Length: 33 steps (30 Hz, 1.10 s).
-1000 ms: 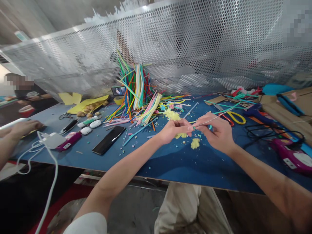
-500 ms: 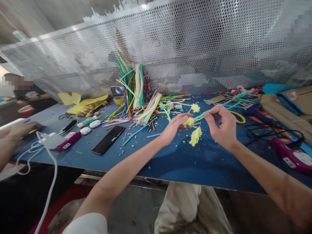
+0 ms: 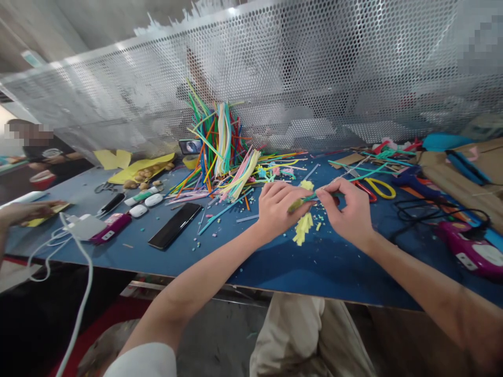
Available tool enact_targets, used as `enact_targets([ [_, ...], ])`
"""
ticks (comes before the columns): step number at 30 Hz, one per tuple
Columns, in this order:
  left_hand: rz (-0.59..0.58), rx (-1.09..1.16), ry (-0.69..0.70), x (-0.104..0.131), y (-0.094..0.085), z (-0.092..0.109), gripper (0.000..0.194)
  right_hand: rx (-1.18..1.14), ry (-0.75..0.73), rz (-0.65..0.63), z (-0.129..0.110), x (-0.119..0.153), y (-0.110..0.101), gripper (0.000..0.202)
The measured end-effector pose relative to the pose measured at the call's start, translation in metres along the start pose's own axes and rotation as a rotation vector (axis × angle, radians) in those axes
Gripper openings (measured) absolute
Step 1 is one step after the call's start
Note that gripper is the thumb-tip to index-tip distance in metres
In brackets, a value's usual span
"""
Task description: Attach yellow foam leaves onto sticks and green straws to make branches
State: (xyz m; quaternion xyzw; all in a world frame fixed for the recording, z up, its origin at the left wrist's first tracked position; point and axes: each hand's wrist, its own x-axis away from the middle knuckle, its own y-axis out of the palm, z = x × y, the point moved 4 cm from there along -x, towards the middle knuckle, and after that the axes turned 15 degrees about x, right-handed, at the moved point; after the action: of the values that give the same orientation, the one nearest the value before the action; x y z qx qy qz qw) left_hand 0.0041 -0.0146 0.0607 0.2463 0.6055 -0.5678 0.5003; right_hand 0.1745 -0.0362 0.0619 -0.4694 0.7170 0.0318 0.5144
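Observation:
My left hand [image 3: 281,208] is closed around a green stem with yellow fuzzy tufts [image 3: 304,230], which stick out above and below the fingers. Close beside it on the right, my right hand [image 3: 348,209] pinches the other end of the same green stem, fingertips almost meeting those of the left. Small cut bits lie on the blue table [image 3: 283,267] around both hands. Red and yellow scissor handles [image 3: 380,188] lie just right of my right hand.
Bundled pipe cleaners [image 3: 222,141] stand at the back centre. A black phone [image 3: 175,226] lies to the left, near earbud cases and a purple device [image 3: 110,228]. Another purple device [image 3: 471,248] and cardboard are at the right. Another person's hand [image 3: 35,210] reaches in at far left.
My left hand has closed over the stem and tufts, and the right hand has moved slightly left and down. The red scissor handle now shows. At far left, the other person's hand has shifted.

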Motion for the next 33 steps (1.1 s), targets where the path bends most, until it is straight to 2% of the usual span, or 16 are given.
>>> enact_targets([
  [9,0.066,0.065,-0.117,0.001,-0.004,-0.001,0.012,0.008,-0.063,0.021,-0.01,0.003,-0.003,0.01],
  [12,0.107,0.17,-0.166,0.0,-0.005,0.001,0.014,0.03,-0.156,0.028,-0.009,0.002,-0.004,0.004],
  [14,0.11,0.294,-0.268,-0.002,-0.005,0.001,0.017,0.06,-0.244,0.044,-0.01,0.001,-0.005,0.001],
  [18,0.064,0.663,-0.582,0.002,0.003,-0.006,0.023,0.098,-0.339,0.071,-0.007,-0.002,-0.005,0.005],
  [20,0.036,0.88,-0.719,0.007,0.01,-0.01,0.026,0.074,-0.344,0.05,-0.005,-0.004,-0.005,0.007],
  [23,-0.067,1.144,-0.873,0.013,0.02,-0.016,0.03,0.004,-0.348,-0.012,-0.002,-0.006,-0.006,0.007],
  [26,-0.179,1.326,-0.976,0.017,0.027,-0.019,0.035,-0.098,-0.338,-0.085,-0.002,-0.008,-0.006,0.008],
  [29,-0.237,1.431,-1.047,0.019,0.031,-0.018,0.039,-0.205,-0.298,-0.138,-0.003,-0.008,-0.006,0.009],
  [33,-0.231,1.424,-1.11,0.019,0.034,-0.019,0.039,-0.247,-0.192,-0.157,-0.002,-0.008,-0.004,0.005],
])
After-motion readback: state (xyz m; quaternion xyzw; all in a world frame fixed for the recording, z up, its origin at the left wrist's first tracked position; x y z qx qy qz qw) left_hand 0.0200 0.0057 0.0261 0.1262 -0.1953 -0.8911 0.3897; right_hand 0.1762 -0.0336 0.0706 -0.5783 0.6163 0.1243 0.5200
